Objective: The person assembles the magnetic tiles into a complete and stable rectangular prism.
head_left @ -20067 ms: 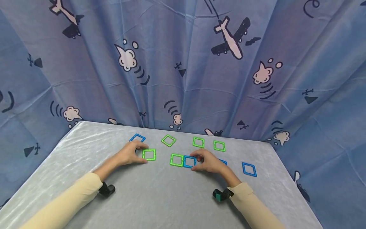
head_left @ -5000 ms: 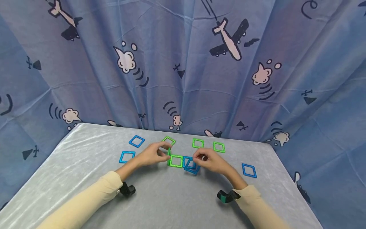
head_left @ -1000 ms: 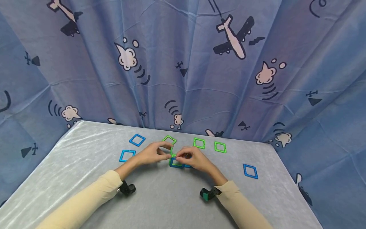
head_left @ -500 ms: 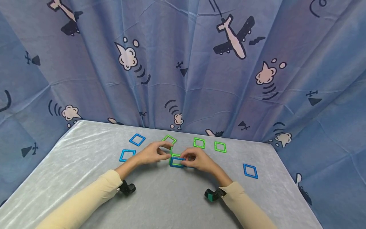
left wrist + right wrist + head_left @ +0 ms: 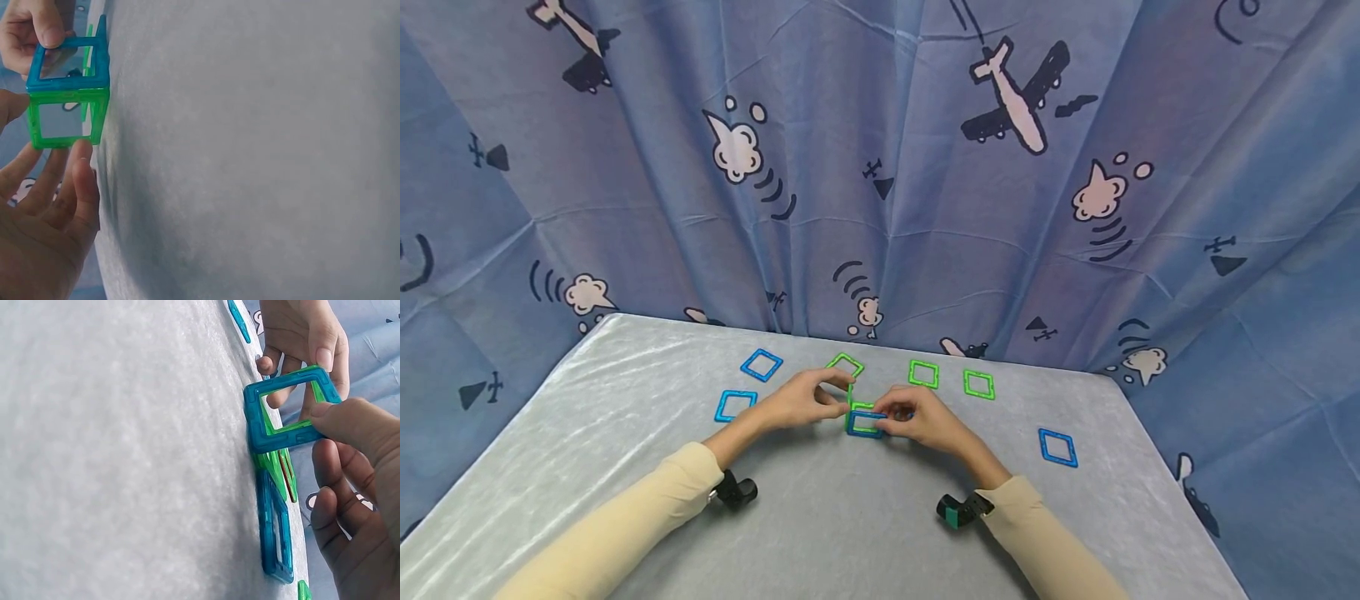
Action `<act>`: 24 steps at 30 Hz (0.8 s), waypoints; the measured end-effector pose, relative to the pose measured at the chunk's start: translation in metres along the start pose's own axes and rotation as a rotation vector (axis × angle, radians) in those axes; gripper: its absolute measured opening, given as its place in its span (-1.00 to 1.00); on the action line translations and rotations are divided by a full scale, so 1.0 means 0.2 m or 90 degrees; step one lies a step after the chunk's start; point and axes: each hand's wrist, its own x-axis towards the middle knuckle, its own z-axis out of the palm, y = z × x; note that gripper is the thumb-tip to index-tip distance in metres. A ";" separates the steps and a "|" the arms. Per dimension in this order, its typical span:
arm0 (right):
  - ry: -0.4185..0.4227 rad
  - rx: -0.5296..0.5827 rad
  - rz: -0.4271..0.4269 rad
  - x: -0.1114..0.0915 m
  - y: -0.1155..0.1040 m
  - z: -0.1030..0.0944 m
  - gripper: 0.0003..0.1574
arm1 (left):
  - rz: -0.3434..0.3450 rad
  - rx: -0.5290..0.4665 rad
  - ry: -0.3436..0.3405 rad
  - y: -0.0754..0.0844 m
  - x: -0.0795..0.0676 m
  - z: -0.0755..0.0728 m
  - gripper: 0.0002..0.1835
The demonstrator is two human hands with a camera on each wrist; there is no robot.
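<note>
In the middle of the table my left hand [image 5: 805,402] pinches an upright green square magnetic tile [image 5: 65,95] between thumb and fingers. Its lower edge meets a flat green square tile [image 5: 864,406]. At the front, my right hand [image 5: 921,417] pinches the right side of an upright blue square tile [image 5: 290,439], whose bottom edge is at the flat green one. In the left wrist view, the two upright tiles meet along a side, forming a corner. Another flat blue tile [image 5: 266,525] lies to the right of the flat green one, mostly hidden behind my right hand in the head view.
On the grey cloth-covered table [image 5: 850,517], a blue tile [image 5: 772,356] and a blue square [image 5: 720,406] lie left. Behind are three green tiles [image 5: 854,360], one partly covered by my left hand. One more blue tile [image 5: 1042,444] lies right. A patterned curtain [image 5: 820,167] hangs behind.
Over twenty seconds, the left green tile was stood upright at the centre and a blue tile raised in front. In the last second my right hand slid rightward along the blue tile; my left hand stayed.
</note>
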 end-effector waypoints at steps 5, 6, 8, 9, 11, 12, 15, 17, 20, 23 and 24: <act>-0.002 -0.002 -0.003 0.00 0.00 0.00 -0.80 | -0.002 0.003 -0.006 0.01 0.00 0.00 -0.48; -0.001 -0.003 -0.006 0.00 0.01 0.00 -0.80 | -0.003 0.003 -0.007 0.01 0.00 0.00 -0.48; 0.000 -0.003 -0.010 -0.01 0.01 0.00 -0.80 | -0.002 0.004 -0.008 0.02 0.00 0.01 -0.48; 0.000 -0.002 -0.013 -0.01 0.01 0.00 -0.80 | -0.002 0.004 -0.007 0.02 0.01 0.01 -0.48; 0.000 0.002 -0.019 -0.01 0.01 0.00 -0.80 | -0.002 0.003 -0.006 0.02 0.01 0.01 -0.48; -0.001 0.004 -0.022 -0.01 0.02 -0.01 -0.79 | -0.002 0.002 -0.005 0.02 0.01 0.01 -0.48; 0.000 0.009 -0.029 -0.02 0.02 -0.01 -0.78 | 0.001 0.000 -0.003 0.01 0.01 0.01 -0.48; 0.002 0.013 -0.024 -0.02 0.02 -0.02 -0.79 | 0.004 0.001 -0.002 0.01 0.01 0.01 -0.48; 0.002 0.016 -0.010 -0.03 0.03 -0.02 -0.81 | 0.004 0.005 -0.001 0.01 0.01 0.01 -0.47; -0.003 0.022 0.007 -0.03 0.03 -0.02 -0.82 | 0.000 0.010 0.000 0.00 0.01 0.01 -0.46; -0.005 0.025 0.010 -0.04 0.03 -0.02 -0.82 | -0.003 0.010 0.000 0.00 0.01 0.01 -0.46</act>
